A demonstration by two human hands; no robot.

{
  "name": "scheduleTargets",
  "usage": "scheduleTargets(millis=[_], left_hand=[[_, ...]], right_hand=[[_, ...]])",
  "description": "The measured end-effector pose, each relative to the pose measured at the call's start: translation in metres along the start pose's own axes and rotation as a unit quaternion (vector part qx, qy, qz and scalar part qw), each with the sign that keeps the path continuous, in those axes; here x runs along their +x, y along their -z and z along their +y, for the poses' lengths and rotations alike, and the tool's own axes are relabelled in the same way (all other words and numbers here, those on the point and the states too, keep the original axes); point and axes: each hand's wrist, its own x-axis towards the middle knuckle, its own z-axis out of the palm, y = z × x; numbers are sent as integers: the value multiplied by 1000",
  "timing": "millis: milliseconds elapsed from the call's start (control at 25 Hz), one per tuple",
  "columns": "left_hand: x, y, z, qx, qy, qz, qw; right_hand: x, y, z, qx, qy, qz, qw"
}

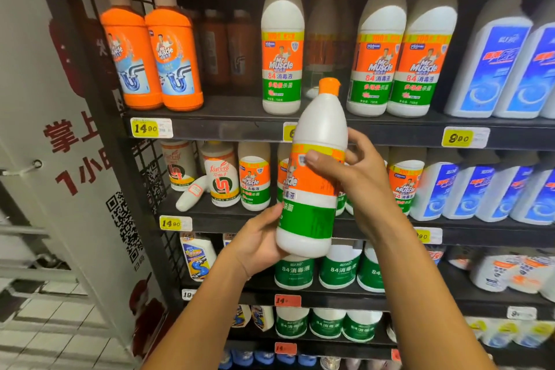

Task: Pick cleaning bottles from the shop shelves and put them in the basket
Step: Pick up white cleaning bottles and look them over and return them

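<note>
Head view
Bottle: white plastic disinfectant bottle with orange cap and orange-green label (312,177), upright, held in front of the black metal shop shelves (300,126).
Left hand (258,240): fingers curled round the bottle's base.
Right hand (351,168): thumb and fingers grasping its upper label.

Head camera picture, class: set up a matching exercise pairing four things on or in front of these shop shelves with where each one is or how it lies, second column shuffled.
Column one:
1. white bottle with orange cap
2. two orange bottles
3. small white bottle
4. blue-labelled bottles

Column two:
A. top shelf, far right
B. lying tipped over on the second shelf
C. held in both hands, left hand low, right hand higher
D. top shelf, far left

Pairs: 1-C, 2-D, 3-B, 4-A
</note>
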Motion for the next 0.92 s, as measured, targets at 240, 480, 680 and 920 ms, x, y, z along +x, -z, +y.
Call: scheduleTargets(millis=[240, 480, 680, 920], left_hand=[[-19, -9, -5, 227, -40, 43, 972], [-18, -2, -9, 360, -99, 106, 922], [-4, 11, 4, 430, -101, 115, 890], [15, 11, 22, 481, -150, 118, 856]], right_hand=[[12, 20, 7, 42, -53, -174, 982], [16, 21, 5, -50, -17, -172, 984], [9, 19, 4, -99, 75, -190, 974], [2, 15, 3, -154, 147, -215, 953]])
